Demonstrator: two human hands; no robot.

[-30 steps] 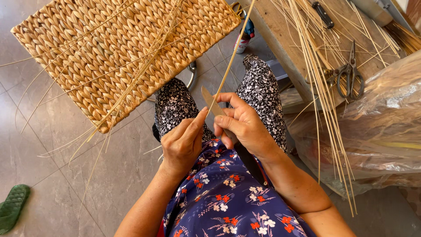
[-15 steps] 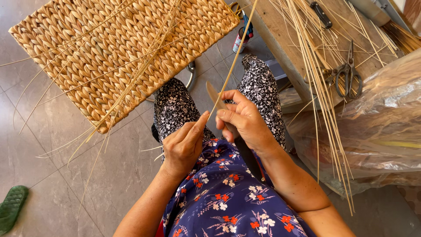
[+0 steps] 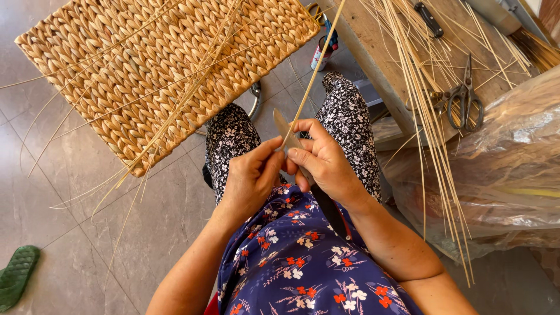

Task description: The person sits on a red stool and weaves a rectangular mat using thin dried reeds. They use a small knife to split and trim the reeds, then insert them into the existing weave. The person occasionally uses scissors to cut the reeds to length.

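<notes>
From the head view, the right hand (image 3: 326,166) has a clenched grip on a knife with a flat grey blade (image 3: 284,129) and also pinches a long thin straw-coloured reed (image 3: 312,76). The reed runs up and away from the knife, over the dotted black trousers (image 3: 233,137). The left hand (image 3: 251,178) is just beside the knife, its fingers curled and touching the reed near the blade. A big woven straw mat (image 3: 146,64) lies left of the knife. Metal scissors (image 3: 464,96) rest on the wooden surface (image 3: 379,41) to the knife's right.
</notes>
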